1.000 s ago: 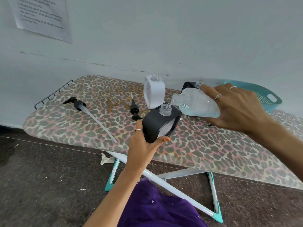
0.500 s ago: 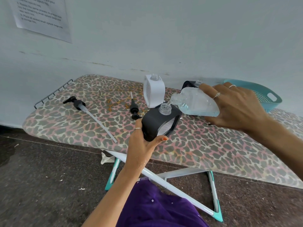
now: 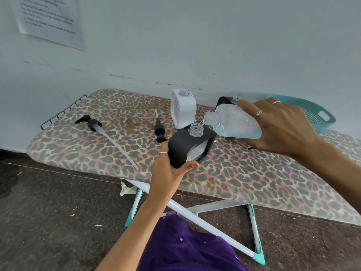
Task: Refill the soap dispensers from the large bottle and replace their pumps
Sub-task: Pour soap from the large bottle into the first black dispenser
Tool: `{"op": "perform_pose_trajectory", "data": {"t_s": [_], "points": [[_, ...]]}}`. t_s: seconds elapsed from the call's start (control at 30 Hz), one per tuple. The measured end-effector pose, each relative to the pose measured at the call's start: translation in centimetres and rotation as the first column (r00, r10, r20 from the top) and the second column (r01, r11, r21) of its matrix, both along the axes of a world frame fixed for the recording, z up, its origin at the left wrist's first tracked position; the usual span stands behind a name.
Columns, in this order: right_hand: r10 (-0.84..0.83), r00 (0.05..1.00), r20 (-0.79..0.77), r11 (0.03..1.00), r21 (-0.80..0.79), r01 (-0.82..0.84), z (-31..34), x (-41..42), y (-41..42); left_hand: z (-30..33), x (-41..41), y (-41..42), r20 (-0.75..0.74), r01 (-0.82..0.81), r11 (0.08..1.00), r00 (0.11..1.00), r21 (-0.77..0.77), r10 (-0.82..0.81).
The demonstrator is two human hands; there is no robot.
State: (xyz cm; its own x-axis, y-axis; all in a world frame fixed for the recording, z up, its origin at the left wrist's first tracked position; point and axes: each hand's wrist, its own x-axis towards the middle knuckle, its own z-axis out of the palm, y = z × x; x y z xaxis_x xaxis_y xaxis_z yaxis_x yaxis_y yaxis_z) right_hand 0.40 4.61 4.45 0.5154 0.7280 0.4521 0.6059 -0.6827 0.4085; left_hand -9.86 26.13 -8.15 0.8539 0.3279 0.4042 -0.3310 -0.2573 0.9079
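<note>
Pouring at frame centre, our right hand (image 3: pixel 281 128) wraps its fingers round the tilted large bottle (image 3: pixel 232 122), spout over the black dispenser (image 3: pixel 190 145), which our left hand (image 3: pixel 170 171) grips; next, we judge, comes levelling the bottle and fitting a pump (image 3: pixel 159 130).

The left hand (image 3: pixel 168 173) holds a black soap dispenser (image 3: pixel 187 146) tipped over the spotty ironing board (image 3: pixel 244 173). The right hand (image 3: pixel 281 128) tilts the big clear bottle (image 3: pixel 234 122) — its mouth sits right at the dispenser's open neck. Two black pumps (image 3: pixel 91 123) (image 3: pixel 159 129) lie on the board — a white dispenser (image 3: pixel 182 110) stands behind.
</note>
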Motion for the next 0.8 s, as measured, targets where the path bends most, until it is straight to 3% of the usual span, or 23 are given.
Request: {"op": "perform_pose_trajectory", "data": {"t_s": [0.8], "points": [[-0.003, 1.0, 0.008, 1.0, -0.009, 0.003, 0.15, 0.03, -0.09, -0.51, 0.34, 0.35, 0.003, -0.045, 0.999, 0.999, 0.022, 0.045]]}}
